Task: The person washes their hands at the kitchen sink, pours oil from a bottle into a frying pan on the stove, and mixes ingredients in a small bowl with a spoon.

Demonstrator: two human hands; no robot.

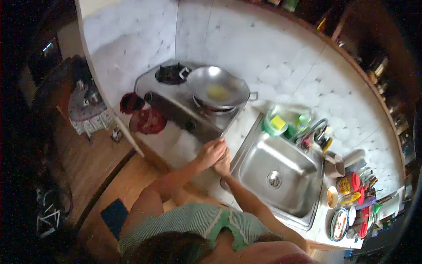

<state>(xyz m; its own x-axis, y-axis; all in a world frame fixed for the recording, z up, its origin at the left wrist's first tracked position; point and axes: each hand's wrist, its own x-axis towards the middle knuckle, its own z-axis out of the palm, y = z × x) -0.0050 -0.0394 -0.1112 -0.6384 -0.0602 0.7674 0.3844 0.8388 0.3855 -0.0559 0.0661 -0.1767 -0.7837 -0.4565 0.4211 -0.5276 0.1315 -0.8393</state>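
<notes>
My left hand (pixel 212 151) and my right hand (pixel 223 164) are pressed together in front of the stove, over the counter's near edge. The fingers of both are closed, and anything between them is hidden. Just beyond them stands a two-burner gas stove (pixel 169 110). A metal wok (pixel 233 83) with two loop handles rests on its right burner, with something yellowish (pixel 216 93) in the bottom. The left burner (pixel 170 74) has nothing on it. To the right of my hands is a steel sink (pixel 259 167).
A green container with a yellow sponge (pixel 278 122) stands behind the sink, near the faucet (pixel 318 125). Red bowls (pixel 149 120) sit left of the stove. Several jars (pixel 350 182) and a plate (pixel 339 224) crowd the right counter. A shelf (pixel 351 57) runs along the wall.
</notes>
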